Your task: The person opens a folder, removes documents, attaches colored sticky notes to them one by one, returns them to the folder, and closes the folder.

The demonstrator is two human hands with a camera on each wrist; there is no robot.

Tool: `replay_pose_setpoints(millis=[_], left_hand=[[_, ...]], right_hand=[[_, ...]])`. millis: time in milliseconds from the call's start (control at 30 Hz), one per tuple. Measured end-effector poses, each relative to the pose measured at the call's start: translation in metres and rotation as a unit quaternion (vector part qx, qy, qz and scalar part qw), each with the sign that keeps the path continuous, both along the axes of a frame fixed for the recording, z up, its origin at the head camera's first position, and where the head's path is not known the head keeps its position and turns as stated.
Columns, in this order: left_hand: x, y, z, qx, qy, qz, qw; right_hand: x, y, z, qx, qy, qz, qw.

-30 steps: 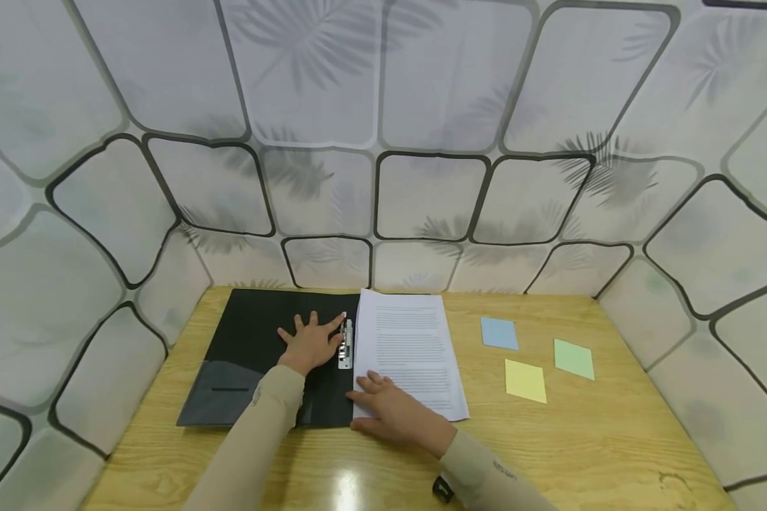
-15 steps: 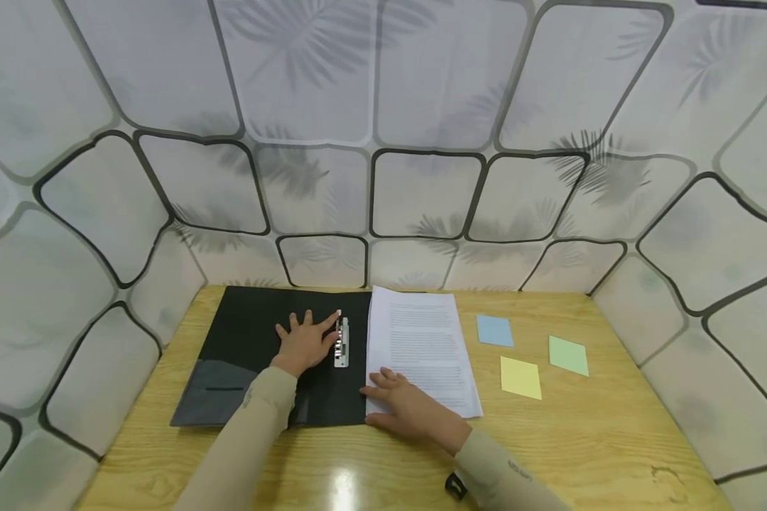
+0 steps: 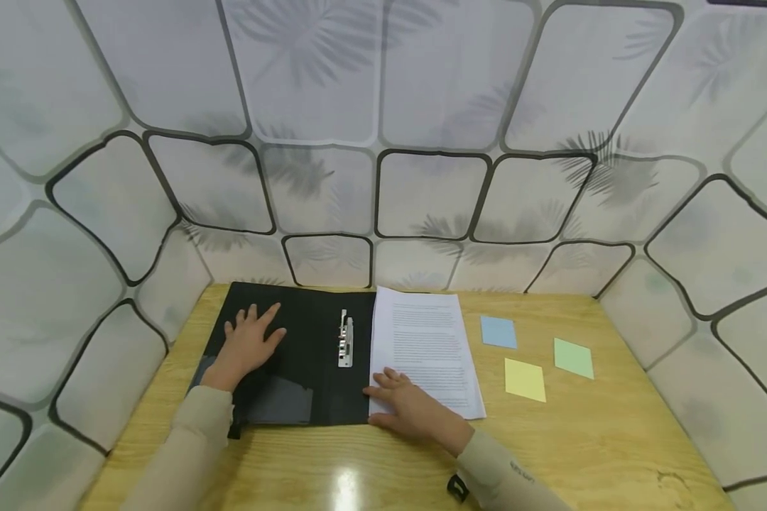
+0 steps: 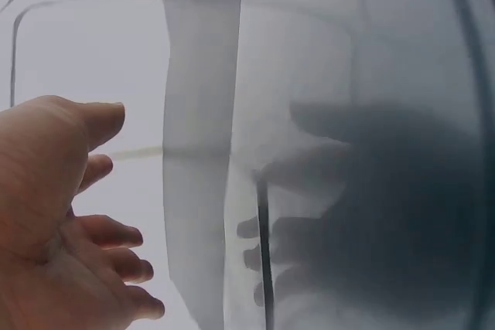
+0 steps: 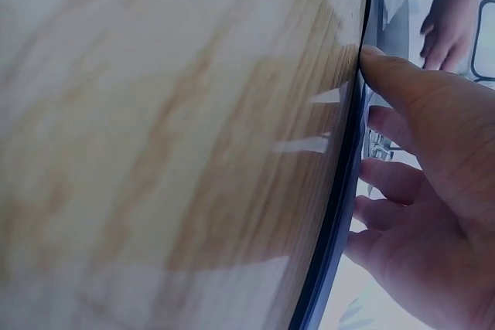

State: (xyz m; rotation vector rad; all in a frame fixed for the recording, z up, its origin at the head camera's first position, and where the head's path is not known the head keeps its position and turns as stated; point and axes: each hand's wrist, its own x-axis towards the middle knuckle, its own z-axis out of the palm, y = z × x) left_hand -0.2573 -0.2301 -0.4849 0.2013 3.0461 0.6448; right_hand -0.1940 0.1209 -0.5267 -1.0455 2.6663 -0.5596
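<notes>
A black clip folder [image 3: 316, 312] lies spread open on the table, with a metal clip [image 3: 346, 341] near its middle. My left hand [image 3: 246, 345], fingers spread, is over the folder's left side. In the left wrist view the left hand [image 4: 77, 222] has nothing in its fingers, above a grey translucent pocket [image 4: 309, 44]. A stack of printed sheets [image 3: 425, 333] lies on the folder's right side. My right hand [image 3: 412, 408] rests on the stack's lower left corner, fingers extended. The right wrist view shows the right hand [image 5: 433, 183] at the folder's dark front edge [image 5: 332, 214].
Blue [image 3: 498, 332], yellow [image 3: 525, 380] and green [image 3: 574, 358] sticky notes lie apart on the wooden table [image 3: 581, 440], right of the sheets. A small black object [image 3: 457, 487] is by the right cuff. A patterned curtain [image 3: 434, 191] encloses the back and sides.
The stack has slid right from the clip, with my right hand on it. My left hand has left the clip and moved left across the folder.
</notes>
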Motion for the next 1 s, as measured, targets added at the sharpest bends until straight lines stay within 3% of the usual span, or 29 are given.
replay_pose_setpoints(millis=[167,333,467,800,1000], left_hand=[[0.009,-0.038,0.007,0.002,0.003,0.019,0.9998],[0.019,-0.062,0.003,0.013,-0.016,0.032,0.9993],[0.026,-0.071,-0.002,0.034,-0.028,0.039,0.9982],[0.032,-0.088,0.002,0.074,0.043,0.065,0.9942],[0.037,-0.095,0.013,0.111,0.004,0.086,0.9900]], right_hand=[[0.000,0.002,0.000,-0.008,0.006,0.003,1.000],[-0.001,0.003,-0.002,-0.009,0.005,0.003,1.000],[-0.001,0.002,-0.004,-0.011,0.004,0.003,1.000],[-0.001,0.000,-0.004,-0.005,0.005,0.004,1.000],[-0.001,0.000,-0.003,0.000,0.004,0.005,1.000]])
